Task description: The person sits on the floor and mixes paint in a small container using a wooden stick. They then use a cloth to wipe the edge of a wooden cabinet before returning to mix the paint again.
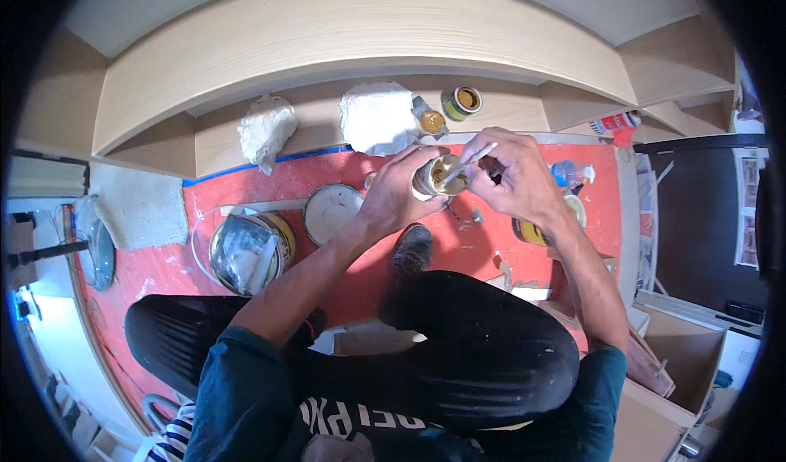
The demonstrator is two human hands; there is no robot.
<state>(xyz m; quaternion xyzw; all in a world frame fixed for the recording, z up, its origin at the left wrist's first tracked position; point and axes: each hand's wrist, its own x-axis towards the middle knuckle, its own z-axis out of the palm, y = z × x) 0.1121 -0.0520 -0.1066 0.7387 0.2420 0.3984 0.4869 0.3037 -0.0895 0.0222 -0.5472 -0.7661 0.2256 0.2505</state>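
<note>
My left hand point(398, 190) is wrapped round a small open can point(423, 180) with tan-coloured paste or paint inside. Above it my right hand point(512, 174) grips a pale, thin stirring stick point(479, 156), whose lower end dips slantwise into the can. The can is held up over the red floor covering, in front of the shelf. Just beyond my hands, a small tub of ochre filling point(433, 122) and an open tin with a green-and-yellow label point(463, 102) stand on the lower shelf.
Crumpled white cloths point(379, 118) lie on the wooden shelf point(319, 122). A large bucket point(282, 233) and a round white lid point(333, 213) rest on the red floor covering point(360, 278) to the left. A clear bottle point(571, 174) and open drawers point(679, 355) are on the right.
</note>
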